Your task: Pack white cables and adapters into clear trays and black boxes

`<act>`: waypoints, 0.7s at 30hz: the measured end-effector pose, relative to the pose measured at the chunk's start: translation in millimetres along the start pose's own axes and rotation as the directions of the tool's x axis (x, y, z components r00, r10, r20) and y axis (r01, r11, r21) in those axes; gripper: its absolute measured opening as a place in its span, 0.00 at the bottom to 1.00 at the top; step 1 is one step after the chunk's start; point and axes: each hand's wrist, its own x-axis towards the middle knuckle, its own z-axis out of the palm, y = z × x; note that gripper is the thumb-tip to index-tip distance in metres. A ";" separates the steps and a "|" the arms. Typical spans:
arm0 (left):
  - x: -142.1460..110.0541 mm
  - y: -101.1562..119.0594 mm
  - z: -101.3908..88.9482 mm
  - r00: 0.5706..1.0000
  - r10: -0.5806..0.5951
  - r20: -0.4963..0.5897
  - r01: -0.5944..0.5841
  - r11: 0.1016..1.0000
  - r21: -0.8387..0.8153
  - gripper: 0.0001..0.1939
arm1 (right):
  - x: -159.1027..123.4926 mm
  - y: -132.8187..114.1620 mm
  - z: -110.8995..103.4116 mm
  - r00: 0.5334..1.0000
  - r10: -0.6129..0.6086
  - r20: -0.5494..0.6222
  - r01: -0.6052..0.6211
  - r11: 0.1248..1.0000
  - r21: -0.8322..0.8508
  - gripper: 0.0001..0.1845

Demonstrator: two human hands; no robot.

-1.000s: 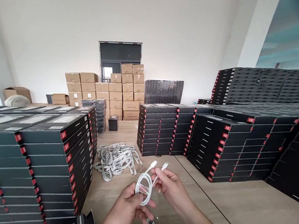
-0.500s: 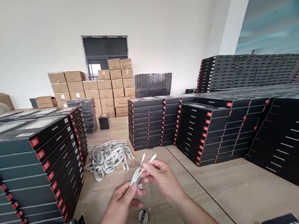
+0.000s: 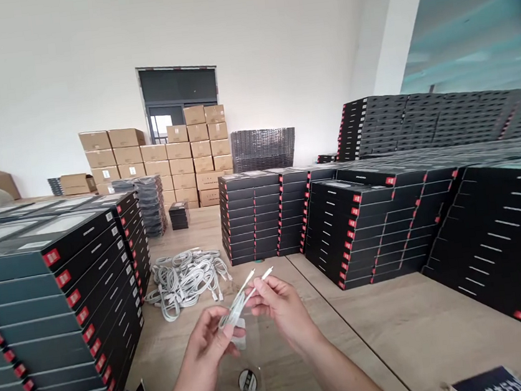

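Observation:
A coiled white charging cable (image 3: pixel 238 305) is held between both hands over the table, its two plug ends pointing up and to the right. My left hand (image 3: pixel 211 339) is closed on the coil, thumb on top. The fingers of my right hand (image 3: pixel 275 303) pinch the cable just below one plug. Beneath the hands lies a clear plastic bag (image 3: pixel 249 363), with a round black-and-white label (image 3: pixel 247 382) showing. Beyond my left hand is a tangled pile of white cables (image 3: pixel 190 279).
Black boxes (image 3: pixel 87 290) are stacked high on the left, with more black boxes (image 3: pixel 362 228) at the right. Cardboard cartons (image 3: pixel 182 167) stand at the back. A dark printed packet (image 3: pixel 491 382) lies at the bottom right. A seam runs along the wooden table (image 3: pixel 398 330).
My view has turned to the right. The coil has tilted from facing me to nearly edge-on, still in both hands. The printed packet has come into view.

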 end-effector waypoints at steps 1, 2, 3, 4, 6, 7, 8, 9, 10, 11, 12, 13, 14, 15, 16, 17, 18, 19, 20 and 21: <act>0.7 0.9 -0.6 0.999 0.006 -0.043 -0.009 0.998 -0.065 0.18 | 0.3 0.3 -0.5 1.000 0.002 0.014 -0.003 1.000 0.003 0.21; 1.0 1.8 -1.1 0.997 -0.012 -0.082 0.001 0.992 -0.130 0.20 | 0.3 0.8 -0.5 1.000 0.003 0.031 -0.004 1.000 0.005 0.21; 0.9 2.7 -1.5 0.993 -0.048 -0.108 0.028 0.984 -0.176 0.21 | 0.0 1.6 0.0 0.999 0.003 0.050 -0.003 1.000 0.003 0.21; 0.4 3.5 -1.8 0.989 -0.095 -0.111 0.071 0.978 -0.198 0.22 | -0.6 2.5 0.9 0.998 0.001 0.066 -0.001 1.000 -0.002 0.21; -1.7 4.6 -1.8 0.982 -0.176 -0.070 0.158 0.966 -0.206 0.21 | -2.0 4.7 3.4 0.996 -0.009 0.084 0.010 1.000 -0.014 0.21; -3.0 5.0 -1.5 0.978 -0.203 -0.041 0.191 0.960 -0.207 0.19 | -2.6 5.8 4.6 0.996 -0.016 0.088 0.017 1.000 -0.016 0.20; -4.4 5.3 -0.9 0.973 -0.230 -0.010 0.223 0.952 -0.210 0.18 | -2.8 6.7 5.6 0.996 -0.024 0.090 0.026 1.000 -0.014 0.20; -5.7 5.6 -0.1 0.965 -0.261 0.017 0.259 0.942 -0.214 0.17 | -2.7 7.5 6.1 0.995 -0.032 0.096 0.033 0.999 -0.011 0.20; -6.9 5.8 1.0 0.954 -0.295 0.044 0.298 0.930 -0.216 0.18 | -2.2 8.1 6.1 0.994 -0.039 0.101 0.040 0.999 -0.009 0.19; -7.7 5.8 2.1 0.943 -0.326 0.071 0.334 0.917 -0.217 0.19 | -1.3 8.5 5.6 0.993 -0.045 0.106 0.046 0.999 -0.010 0.19; -8.2 5.6 3.1 0.934 -0.344 0.095 0.357 0.908 -0.220 0.21 | 0.0 8.9 4.5 0.993 -0.048 0.105 0.051 0.999 -0.019 0.19; -8.3 5.1 4.1 0.934 -0.340 0.112 0.357 0.906 -0.226 0.22 | 1.4 9.2 2.9 0.994 -0.049 0.095 0.053 0.998 -0.042 0.19; -8.0 4.2 4.8 0.943 -0.310 0.121 0.330 0.914 -0.237 0.23 | 2.7 9.4 1.0 0.995 -0.040 0.087 0.048 0.994 -0.095 0.19; -7.5 3.1 5.5 0.957 -0.264 0.120 0.287 0.924 -0.252 0.22 | 3.5 9.6 -1.1 0.996 -0.023 0.086 0.038 0.985 -0.170 0.19; -6.8 1.8 6.0 0.969 -0.217 0.117 0.241 0.933 -0.268 0.20 | 3.6 9.6 -2.9 0.996 -0.001 0.094 0.025 0.967 -0.254 0.19; -6.1 0.6 6.6 0.977 -0.177 0.115 0.203 0.937 -0.283 0.19 | 2.8 9.3 -4.3 0.994 0.028 0.106 0.009 0.944 -0.331 0.17; -5.3 -0.5 7.3 0.982 -0.151 0.115 0.179 0.939 -0.295 0.18 | 0.9 8.6 -4.8 0.989 0.052 0.137 0.007 0.917 -0.398 0.15; -4.7 -1.1 8.3 0.983 -0.139 0.118 0.169 0.938 -0.302 0.17 | -2.0 7.4 -4.4 0.979 0.063 0.194 0.033 0.890 -0.455 0.14; -4.2 -1.4 9.4 0.983 -0.138 0.118 0.168 0.937 -0.306 0.18 | -5.4 5.8 -2.9 0.962 0.056 0.266 0.089 0.861 -0.501 0.13; -3.9 -1.2 10.8 0.983 -0.145 0.113 0.173 0.936 -0.306 0.19 | -9.1 3.8 -0.6 0.939 0.033 0.341 0.167 0.826 -0.539 0.13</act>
